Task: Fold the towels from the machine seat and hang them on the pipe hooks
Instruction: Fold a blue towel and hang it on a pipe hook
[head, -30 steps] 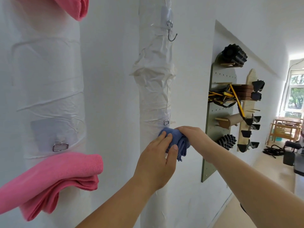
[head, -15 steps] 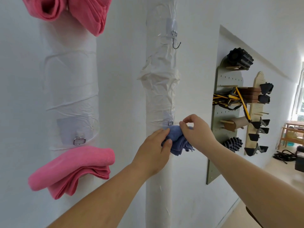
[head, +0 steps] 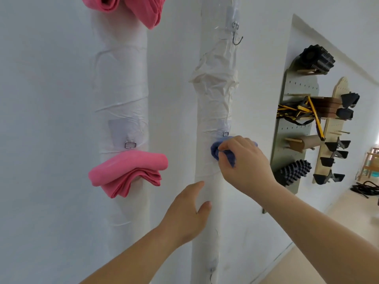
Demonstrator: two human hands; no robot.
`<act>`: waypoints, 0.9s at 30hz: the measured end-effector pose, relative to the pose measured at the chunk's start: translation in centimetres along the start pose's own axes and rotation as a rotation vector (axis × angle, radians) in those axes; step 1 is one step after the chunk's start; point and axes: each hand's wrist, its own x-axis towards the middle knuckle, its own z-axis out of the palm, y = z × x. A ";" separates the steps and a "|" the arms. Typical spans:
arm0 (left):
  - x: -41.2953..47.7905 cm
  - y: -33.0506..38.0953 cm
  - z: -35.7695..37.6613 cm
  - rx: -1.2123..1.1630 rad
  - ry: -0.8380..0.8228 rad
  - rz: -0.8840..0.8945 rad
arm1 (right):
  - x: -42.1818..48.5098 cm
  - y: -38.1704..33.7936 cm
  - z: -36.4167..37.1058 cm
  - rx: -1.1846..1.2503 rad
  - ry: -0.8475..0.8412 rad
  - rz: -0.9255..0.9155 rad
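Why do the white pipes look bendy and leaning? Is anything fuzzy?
Head view: the wide-angle lens bows the right pipe and tilts the pegboard; light is soft, without hard shadows; the left hand looks slightly blurry, the blue towel fairly sharp.

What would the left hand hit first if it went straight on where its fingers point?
Most likely the white wrapped pipe, just below the blue towel that the right hand grips. The left hand is open, fingertips at the pipe's edge; depth is unclear.

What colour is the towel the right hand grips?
Blue. The towel in the right hand shows best in the head view.
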 end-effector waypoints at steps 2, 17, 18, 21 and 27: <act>-2.2 -1.2 -0.2 -0.035 0.002 -0.022 | -1.7 -2.0 0.1 0.020 -0.029 0.004; -24.9 -15.2 -3.4 -0.124 -0.039 -0.374 | -23.3 -14.9 5.8 0.375 -0.905 0.503; -26.4 -15.7 -3.9 -0.119 -0.059 -0.373 | -25.0 -16.1 5.7 0.341 -0.929 0.502; -31.6 -17.3 -5.0 -0.086 -0.120 -0.393 | -30.4 -20.1 4.3 0.305 -1.012 0.567; -44.6 -20.5 -4.4 -0.121 -0.324 -0.466 | -44.3 -29.4 -2.4 0.300 -1.055 0.861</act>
